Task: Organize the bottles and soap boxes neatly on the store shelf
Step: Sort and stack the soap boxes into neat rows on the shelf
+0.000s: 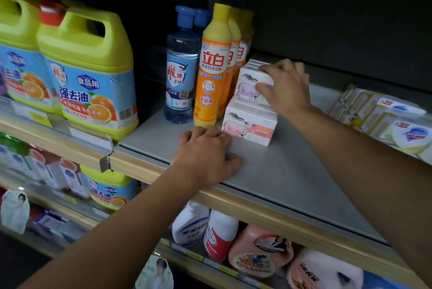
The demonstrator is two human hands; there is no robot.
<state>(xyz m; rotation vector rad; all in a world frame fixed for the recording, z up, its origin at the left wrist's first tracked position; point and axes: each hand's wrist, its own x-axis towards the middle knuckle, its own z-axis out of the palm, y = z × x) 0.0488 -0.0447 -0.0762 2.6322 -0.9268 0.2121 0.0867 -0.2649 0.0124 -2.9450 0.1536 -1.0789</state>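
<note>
The upper soap box (251, 85) sits on top of the lower soap box (249, 125) on the grey shelf (292, 171), and the right hand (286, 87) grips it, thumb on its front face and fingers curled over its top. Just left of that hand stand a row of orange bottles (214, 66) and, beyond them, blue bottles (181, 66), with big yellow jugs (91, 73) farther left. The left hand (205, 155) rests palm down on the shelf just in front of the orange bottles, fingers loosely bent and holding nothing, while wrapped soap packs (383, 118) lie well to the right of the right hand.
</note>
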